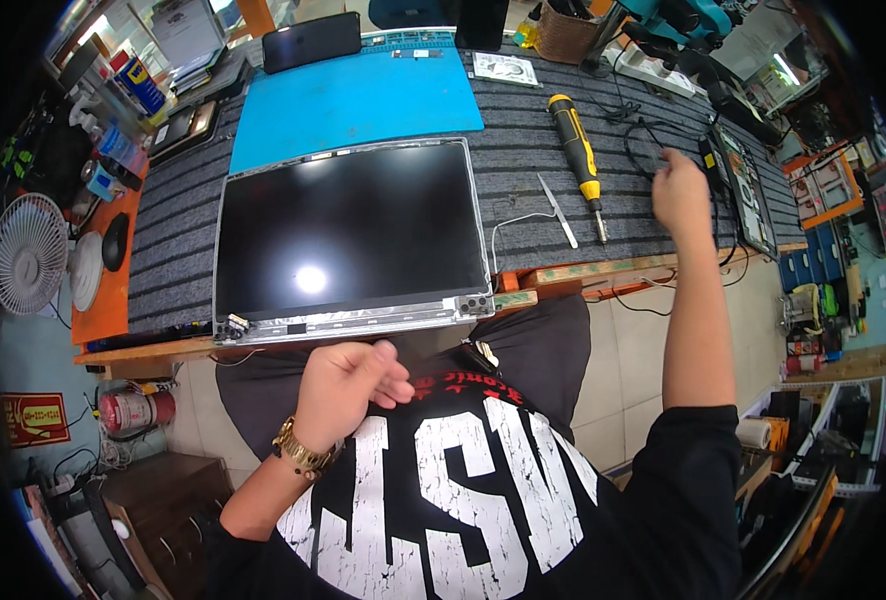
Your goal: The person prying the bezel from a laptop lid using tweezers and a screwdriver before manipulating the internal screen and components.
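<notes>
A laptop display panel (353,235) with a dark glossy screen and bare silver edges lies on the striped mat, its hinge side toward me. Just below its near edge hovers my left hand (348,392), fingers loosely bent and apart from the thumb, holding nothing visible. My right hand (682,195) is curled in over the right of the mat, beside a black cable (631,148); what its fingers hold, if anything, is hidden. Between panel and right hand lie a yellow-and-black screwdriver (575,145) and a slim white-handled blade tool (557,210). An opened device (746,195) with exposed parts stands right of that hand.
A blue work mat (358,105) lies behind the panel, with a black phone-like slab (311,42) at its back. Spray cans and bottles (138,88) crowd the left, near a white fan (29,252). The wooden table edge (603,268) runs in front of me.
</notes>
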`<state>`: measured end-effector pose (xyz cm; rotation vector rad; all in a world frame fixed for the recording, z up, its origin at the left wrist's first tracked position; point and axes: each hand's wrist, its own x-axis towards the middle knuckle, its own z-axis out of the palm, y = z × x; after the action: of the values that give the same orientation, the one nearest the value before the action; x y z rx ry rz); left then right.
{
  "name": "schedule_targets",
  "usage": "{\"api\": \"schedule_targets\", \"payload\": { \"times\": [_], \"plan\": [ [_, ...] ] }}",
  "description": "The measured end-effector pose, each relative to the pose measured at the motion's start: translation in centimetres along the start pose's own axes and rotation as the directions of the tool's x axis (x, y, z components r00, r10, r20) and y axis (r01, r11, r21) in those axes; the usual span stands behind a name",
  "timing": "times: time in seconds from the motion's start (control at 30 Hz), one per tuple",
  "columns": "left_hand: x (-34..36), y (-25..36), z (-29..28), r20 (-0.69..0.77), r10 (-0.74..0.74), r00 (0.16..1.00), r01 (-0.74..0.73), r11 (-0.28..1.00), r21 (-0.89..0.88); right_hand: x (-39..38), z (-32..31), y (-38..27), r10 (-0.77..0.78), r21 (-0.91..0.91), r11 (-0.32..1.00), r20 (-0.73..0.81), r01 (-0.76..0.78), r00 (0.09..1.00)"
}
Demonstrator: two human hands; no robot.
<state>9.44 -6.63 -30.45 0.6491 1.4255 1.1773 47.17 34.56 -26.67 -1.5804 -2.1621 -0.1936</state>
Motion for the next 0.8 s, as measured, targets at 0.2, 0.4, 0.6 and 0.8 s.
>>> {"api": "schedule_targets", "payload": {
  "times": [0.2, 0.4, 0.6, 0.8],
  "plan": [
    [-0.7, 4.2, 0.2, 0.221, 0.314, 0.924, -0.359, 0.909, 0.213, -3.9, -3.5, 3.2, 0.089, 0.356, 0.932, -0.029, -0.073, 0.996],
    [5.1, 9.6, 3.2, 0.433, 0.672, 0.601, -0.733, 0.248, 0.633, -13.1, -9.0, -4.9, 0.118, 0.811, 0.496, 0.292, -0.311, 0.949],
    [10.8, 10.6, 5.3, 0.681, 0.55, 0.484, -0.854, 0.128, 0.504, -17.1, -10.2, -10.2, -0.27, 0.68, 0.733, 0.314, -0.018, 0.91],
    [13.8, 12.6, 6.5, 0.746, 0.395, 0.535, -0.844, 0.278, 0.458, -16.2, -9.9, -13.5, -0.437, 0.61, 0.769, 0.281, 0.193, 0.854]
  ]
}}
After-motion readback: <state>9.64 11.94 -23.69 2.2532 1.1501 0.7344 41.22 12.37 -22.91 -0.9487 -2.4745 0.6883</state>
